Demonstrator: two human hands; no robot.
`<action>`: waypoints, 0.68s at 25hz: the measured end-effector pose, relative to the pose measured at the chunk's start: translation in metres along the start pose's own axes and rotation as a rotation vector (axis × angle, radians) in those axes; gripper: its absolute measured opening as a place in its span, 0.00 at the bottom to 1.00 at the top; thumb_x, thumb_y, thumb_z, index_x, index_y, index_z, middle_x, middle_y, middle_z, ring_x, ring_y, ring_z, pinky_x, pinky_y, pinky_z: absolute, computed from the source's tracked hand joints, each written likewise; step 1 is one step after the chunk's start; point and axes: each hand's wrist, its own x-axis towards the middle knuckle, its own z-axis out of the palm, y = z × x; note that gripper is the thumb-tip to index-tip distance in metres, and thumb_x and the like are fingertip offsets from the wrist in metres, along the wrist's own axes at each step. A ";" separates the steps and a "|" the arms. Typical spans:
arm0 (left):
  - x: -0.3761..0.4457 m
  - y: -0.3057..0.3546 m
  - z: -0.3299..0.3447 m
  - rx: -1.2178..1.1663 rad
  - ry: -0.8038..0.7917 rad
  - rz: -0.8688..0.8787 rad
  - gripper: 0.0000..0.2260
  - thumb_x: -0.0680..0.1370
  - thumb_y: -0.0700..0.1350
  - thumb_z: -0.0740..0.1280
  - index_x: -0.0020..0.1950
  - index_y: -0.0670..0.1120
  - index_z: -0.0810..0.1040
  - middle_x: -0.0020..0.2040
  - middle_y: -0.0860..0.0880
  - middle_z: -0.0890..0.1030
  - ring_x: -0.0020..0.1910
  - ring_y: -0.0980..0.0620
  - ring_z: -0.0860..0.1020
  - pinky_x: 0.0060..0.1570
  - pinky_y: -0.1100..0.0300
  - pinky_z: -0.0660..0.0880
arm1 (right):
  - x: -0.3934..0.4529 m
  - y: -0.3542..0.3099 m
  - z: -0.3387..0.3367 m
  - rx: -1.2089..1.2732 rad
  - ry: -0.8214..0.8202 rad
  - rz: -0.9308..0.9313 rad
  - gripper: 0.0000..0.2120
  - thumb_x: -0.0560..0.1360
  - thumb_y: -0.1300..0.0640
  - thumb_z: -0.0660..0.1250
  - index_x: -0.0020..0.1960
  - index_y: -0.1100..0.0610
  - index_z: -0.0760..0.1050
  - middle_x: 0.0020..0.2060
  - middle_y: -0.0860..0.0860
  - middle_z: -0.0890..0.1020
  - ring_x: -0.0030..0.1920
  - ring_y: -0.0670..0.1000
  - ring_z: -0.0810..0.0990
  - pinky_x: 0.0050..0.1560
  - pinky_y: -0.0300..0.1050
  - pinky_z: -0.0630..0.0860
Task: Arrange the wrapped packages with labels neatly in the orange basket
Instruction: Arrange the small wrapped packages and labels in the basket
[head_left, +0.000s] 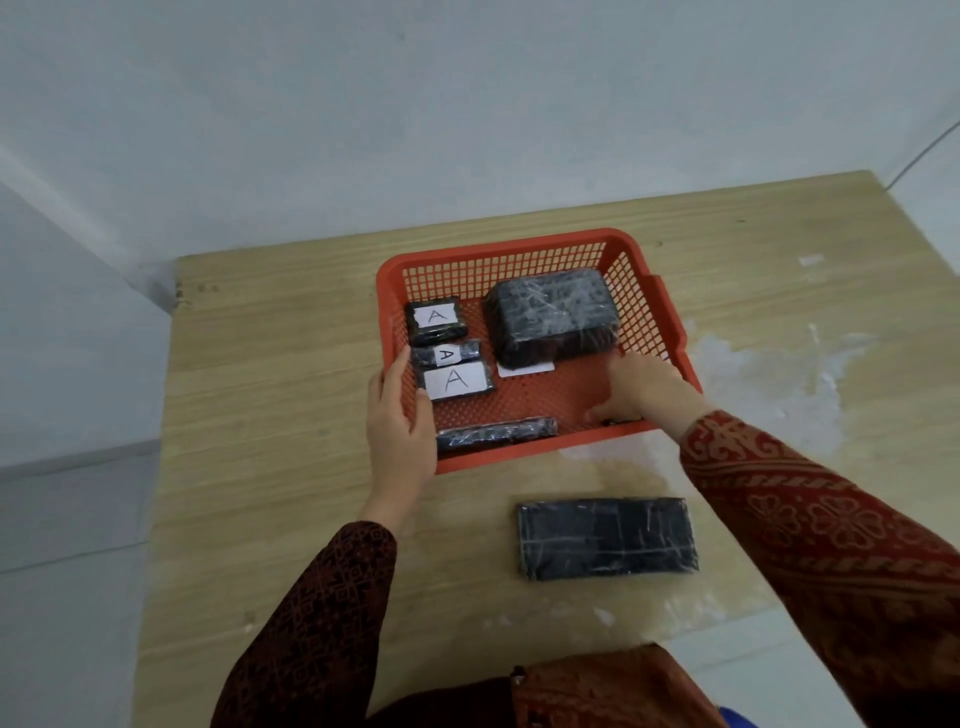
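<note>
The left hand (400, 421) clasps the near-left wall of the orange basket (519, 249), thumb inside and fingers outside, steadying it; just beyond that thumb lie three small wrapped packages with "A" labels (456, 380), touching in a column; the right hand (641, 387) reaches down inside the basket's near-right corner, fingertips curled onto something small and dark at the rim, though whether it is pinched or only touched I cannot tell; just past those fingers sits the large wrapped block (553, 312), its white label poking out beneath its near edge; between the two hands a long thin package (496, 432) lies along the near wall; nearer the body than both hands, the flat package (607, 538) waits on the table (260, 415), outside the basket; all look stiff and fairly light, but the glossy film is likely slippery, so grip the flat one across its long edges, not by pinching the wrap
</note>
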 end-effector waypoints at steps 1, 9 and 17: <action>0.000 0.000 0.000 0.003 0.002 0.004 0.20 0.80 0.38 0.60 0.72 0.46 0.68 0.64 0.45 0.72 0.63 0.50 0.71 0.66 0.51 0.69 | 0.002 0.001 0.005 -0.008 -0.062 0.036 0.31 0.68 0.43 0.73 0.63 0.61 0.72 0.60 0.59 0.79 0.59 0.60 0.78 0.56 0.51 0.76; -0.003 0.001 -0.002 -0.011 -0.014 -0.018 0.21 0.80 0.39 0.60 0.73 0.47 0.67 0.65 0.47 0.71 0.64 0.55 0.70 0.67 0.63 0.65 | -0.002 0.005 -0.008 0.482 0.095 -0.101 0.15 0.72 0.63 0.69 0.58 0.61 0.75 0.56 0.57 0.80 0.56 0.57 0.78 0.51 0.45 0.72; -0.004 0.002 -0.006 -0.025 -0.031 -0.009 0.21 0.80 0.39 0.59 0.74 0.48 0.66 0.66 0.47 0.71 0.64 0.54 0.69 0.68 0.59 0.66 | -0.023 -0.016 -0.009 1.343 -0.012 -0.121 0.19 0.73 0.67 0.69 0.63 0.58 0.75 0.55 0.57 0.80 0.48 0.52 0.80 0.41 0.36 0.79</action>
